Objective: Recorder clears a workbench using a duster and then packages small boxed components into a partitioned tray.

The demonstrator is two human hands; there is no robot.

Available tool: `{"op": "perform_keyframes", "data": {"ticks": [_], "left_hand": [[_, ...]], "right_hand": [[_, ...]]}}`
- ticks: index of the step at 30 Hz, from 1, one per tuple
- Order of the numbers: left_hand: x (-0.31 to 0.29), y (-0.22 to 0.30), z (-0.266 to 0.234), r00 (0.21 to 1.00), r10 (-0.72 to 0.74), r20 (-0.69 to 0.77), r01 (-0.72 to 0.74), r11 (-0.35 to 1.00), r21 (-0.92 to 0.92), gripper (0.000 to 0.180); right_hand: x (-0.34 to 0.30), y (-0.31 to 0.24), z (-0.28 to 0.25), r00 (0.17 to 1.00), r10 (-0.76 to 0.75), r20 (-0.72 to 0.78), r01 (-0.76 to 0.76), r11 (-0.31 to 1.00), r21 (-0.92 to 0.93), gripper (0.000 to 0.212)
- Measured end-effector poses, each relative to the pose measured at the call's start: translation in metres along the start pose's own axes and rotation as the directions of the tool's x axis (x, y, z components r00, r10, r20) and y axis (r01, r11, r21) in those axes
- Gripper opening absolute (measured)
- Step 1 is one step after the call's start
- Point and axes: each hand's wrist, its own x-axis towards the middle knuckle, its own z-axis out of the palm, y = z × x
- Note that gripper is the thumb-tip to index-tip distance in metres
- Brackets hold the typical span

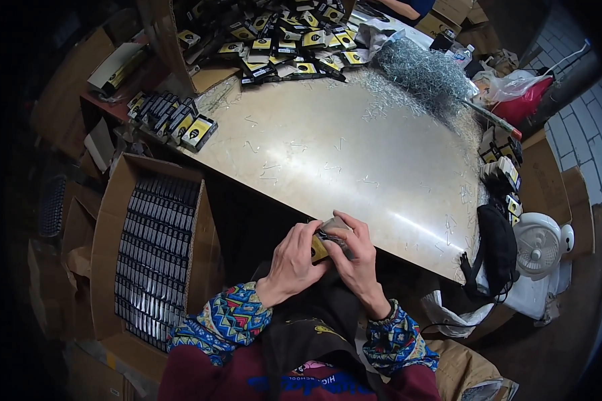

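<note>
Just in front of the table's near edge, a small black-and-yellow cardboard box (319, 251) is held between my two hands. My left hand (293, 259) is closed round its left side. The fingers of my right hand (358, 257) close on its upper right part, where a greyish flap or packet (332, 226) shows; I cannot make out which. My fingers cover most of the box. Small bent metal wire pieces (299, 145) lie scattered over the pale tabletop (381, 194) beyond my hands.
A carton (209, 257) of tightly packed small boxes stands at left. Stacked boxes (172, 119) sit at the table's left corner. A heap of similar boxes (287, 41) fills the far side, beside a wire pile (425, 70). A black bag (493, 247) and white fan (538, 246) are at right.
</note>
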Motion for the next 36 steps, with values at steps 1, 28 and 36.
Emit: {"op": "perform_keyframes", "data": {"ticks": [1,28,36], "left_hand": [[0.0,-0.001,0.0,1.0,-0.002,0.0,0.002,1.0,0.0,0.068],[-0.007,-0.013,-0.015,0.975,-0.193,0.108,0.212,0.955,-0.209,0.074],[-0.006,-0.013,-0.022,0.989,-0.129,0.069,0.128,0.992,0.023,0.069]], "right_hand": [[-0.001,0.0,0.003,1.0,-0.003,-0.022,0.002,1.0,-0.014,0.016],[-0.007,-0.012,-0.008,0.896,0.438,0.069,-0.44,0.858,0.264,0.015],[0.003,-0.012,-0.003,0.996,0.085,0.009,-0.084,0.991,-0.102,0.012]]}}
